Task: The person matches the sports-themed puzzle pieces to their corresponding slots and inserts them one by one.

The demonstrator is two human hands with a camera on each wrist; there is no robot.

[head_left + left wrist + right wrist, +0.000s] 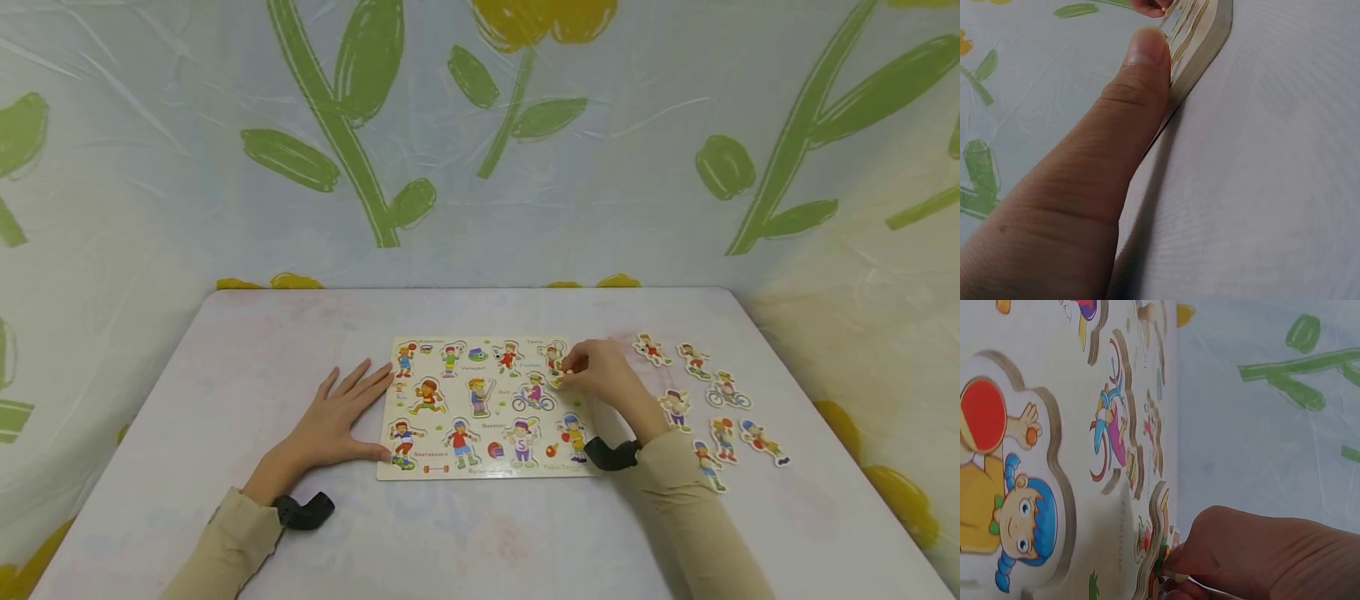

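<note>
A wooden puzzle board [442, 417] with printed sports figures in cut-out recesses lies flat on the table. My left hand [337, 421] is spread at its left side, fingertips and thumb right at the edge. In the left wrist view the thumb [1141, 69] presses against the board's side [1204, 72]. Over the top right corner, my right hand [607, 375] pinches a figure-shaped puzzle piece [554, 360] at the tennis recess. The right wrist view shows the fingertips [1179, 562] on that piece [1163, 534], partly covering it.
Several loose figure pieces lie right of the board, among them a cyclist [727, 392], a capped player [676, 410] and a blue-haired figure [765, 442]. The right forearm passes beside them. A flowered sheet [480, 225] hangs behind the white table [480, 550].
</note>
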